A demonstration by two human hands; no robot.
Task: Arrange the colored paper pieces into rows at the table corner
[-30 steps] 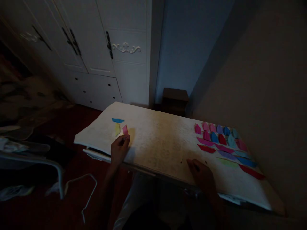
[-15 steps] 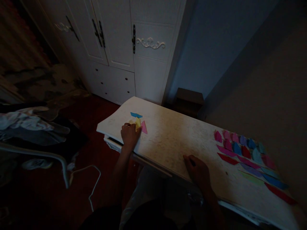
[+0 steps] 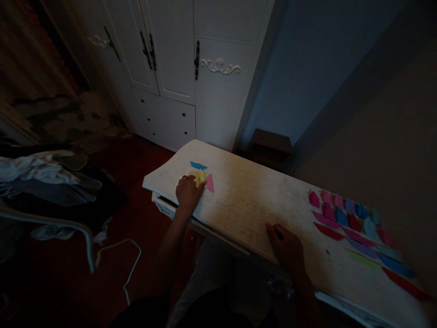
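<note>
My left hand [image 3: 189, 193] is at the left end of the white table [image 3: 239, 196], its fingers and thumb closed around a yellow folded paper piece [image 3: 202, 176]. Part of that paper is hidden under my fingers. Just right of my thumb lies a pink folded paper piece [image 3: 210, 183], pointed at the top. A flat blue paper piece [image 3: 198, 165] rests a little behind the yellow one. Near the front edge, my right hand [image 3: 287, 246] rests on the tabletop with its fingers curled in; I see nothing in them.
At the table's right end stand rows of small folded paper pieces [image 3: 354, 222] in pink, blue and red, with long flat strips [image 3: 362, 249] before them. A white wardrobe [image 3: 218, 105] and a brown box-like stand [image 3: 272, 140] are behind. A chair frame [image 3: 80, 230] with clothes is left.
The yellow paper, which stood more upright between my left fingers and thumb, now sits lower and looks more spread out. My right hand stays at the table's front. The view has shifted slightly.
</note>
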